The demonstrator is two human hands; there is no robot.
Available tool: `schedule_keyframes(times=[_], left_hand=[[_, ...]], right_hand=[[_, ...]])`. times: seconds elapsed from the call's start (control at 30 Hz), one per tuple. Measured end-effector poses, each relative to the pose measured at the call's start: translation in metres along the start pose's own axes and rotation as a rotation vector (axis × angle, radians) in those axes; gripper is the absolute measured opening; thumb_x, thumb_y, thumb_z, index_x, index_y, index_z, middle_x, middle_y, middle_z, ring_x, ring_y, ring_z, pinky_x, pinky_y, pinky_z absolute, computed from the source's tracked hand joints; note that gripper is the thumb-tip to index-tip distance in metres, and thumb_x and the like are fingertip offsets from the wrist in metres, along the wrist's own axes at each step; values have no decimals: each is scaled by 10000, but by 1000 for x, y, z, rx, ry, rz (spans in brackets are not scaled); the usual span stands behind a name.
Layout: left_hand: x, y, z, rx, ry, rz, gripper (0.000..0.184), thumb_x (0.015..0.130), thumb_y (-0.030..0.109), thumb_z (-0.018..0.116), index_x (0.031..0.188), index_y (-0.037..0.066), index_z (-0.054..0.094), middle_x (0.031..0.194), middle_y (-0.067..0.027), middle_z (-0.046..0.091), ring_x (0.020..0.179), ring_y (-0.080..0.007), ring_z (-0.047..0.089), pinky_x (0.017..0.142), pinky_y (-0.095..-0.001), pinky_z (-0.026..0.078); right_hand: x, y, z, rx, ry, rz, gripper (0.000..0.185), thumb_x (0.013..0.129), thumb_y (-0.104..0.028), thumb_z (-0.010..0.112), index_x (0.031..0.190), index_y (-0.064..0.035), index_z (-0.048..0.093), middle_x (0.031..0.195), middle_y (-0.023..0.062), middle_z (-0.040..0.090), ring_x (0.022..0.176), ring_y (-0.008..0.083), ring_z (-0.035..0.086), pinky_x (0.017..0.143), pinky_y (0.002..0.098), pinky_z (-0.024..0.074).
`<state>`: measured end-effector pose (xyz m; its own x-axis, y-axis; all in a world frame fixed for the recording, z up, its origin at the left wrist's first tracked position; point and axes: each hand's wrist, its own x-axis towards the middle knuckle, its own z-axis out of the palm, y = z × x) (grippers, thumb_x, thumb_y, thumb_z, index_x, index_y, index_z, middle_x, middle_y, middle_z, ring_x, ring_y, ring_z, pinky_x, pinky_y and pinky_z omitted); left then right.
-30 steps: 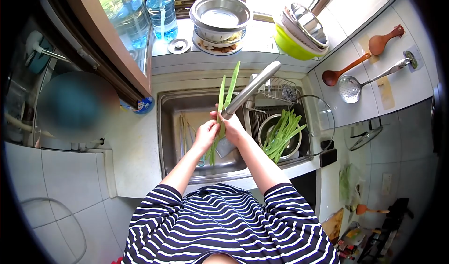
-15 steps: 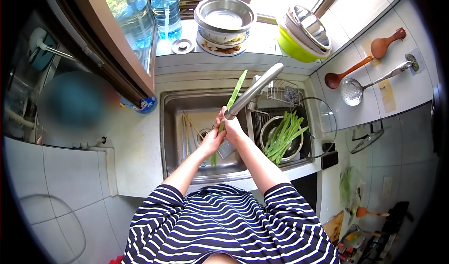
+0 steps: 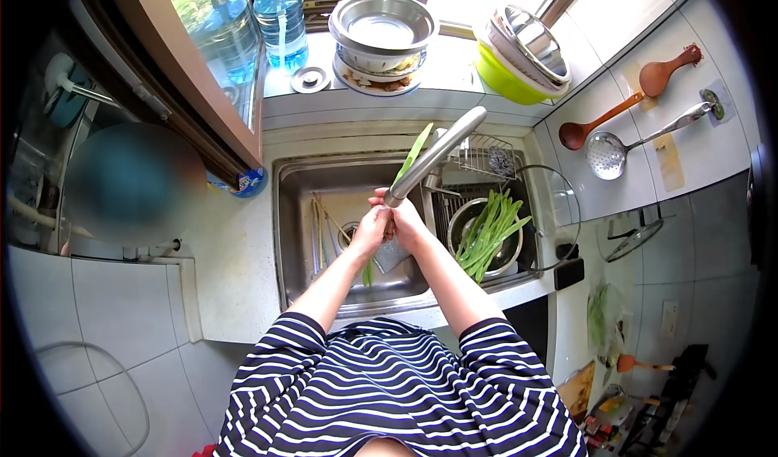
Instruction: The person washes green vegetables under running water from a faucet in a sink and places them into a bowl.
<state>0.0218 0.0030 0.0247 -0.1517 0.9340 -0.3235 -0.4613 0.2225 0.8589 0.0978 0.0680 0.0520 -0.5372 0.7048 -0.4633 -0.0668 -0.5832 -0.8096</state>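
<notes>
Both hands are together under the tip of the steel faucet (image 3: 438, 155), above the left sink basin (image 3: 298, 183). My left hand (image 3: 372, 227) and my right hand (image 3: 408, 224) are closed around a long, flat green bean (image 3: 416, 149). Its upper end sticks out behind the faucet, and its lower end shows below my left hand. The faucet's tip hides part of the fingers. To the right, several more green beans (image 3: 491, 232) lie in a steel bowl (image 3: 510, 264) in the right-hand basin.
Thin sticks (image 3: 318, 234) lie in the left basin. A wire rack (image 3: 478, 155) stands behind the bowl, with a round glass lid (image 3: 559, 183) beside it. Stacked basins (image 3: 381, 27), a green bowl (image 3: 510, 80) and a water bottle (image 3: 281, 32) line the sill.
My left hand has moved up along the bean towards the faucet tip, and both hands are closer together. The view has shifted slightly.
</notes>
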Motion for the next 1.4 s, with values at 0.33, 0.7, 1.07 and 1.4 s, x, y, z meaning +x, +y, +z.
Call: schedule_keyframes(times=[0.33,0.7,1.07,1.4], left_hand=[[-6,-10,-13,300,237,65,451,930,375,361,744,20,568,570,0,495,505,-85,426,463,-256,319],[-46,-7,-38,758,257,210,427,888,434,406,748,42,500,604,-169,506,563,-330,515,502,-392,365],[-50,-27,-34,631,35,111,280,912,300,418,978,38,491,743,-128,592,662,-269,572,623,-364,436],[-17,-28,-32,267,123,170,231,917,226,406,1003,24,480,796,-122,558,746,-198,537,691,-301,425]], right_hand=[[-2,19,15,-4,24,7,281,896,-316,401,958,-55,485,797,72,608,654,139,557,546,263,428],[16,15,30,308,176,-82,279,870,-215,526,1093,-96,410,754,51,524,610,165,543,569,316,474],[16,32,12,317,183,34,197,900,-251,402,878,-65,462,582,22,453,526,158,464,521,294,403],[-1,49,23,-212,150,-45,472,926,-397,325,1237,-58,433,1147,113,500,1060,184,462,910,311,348]])
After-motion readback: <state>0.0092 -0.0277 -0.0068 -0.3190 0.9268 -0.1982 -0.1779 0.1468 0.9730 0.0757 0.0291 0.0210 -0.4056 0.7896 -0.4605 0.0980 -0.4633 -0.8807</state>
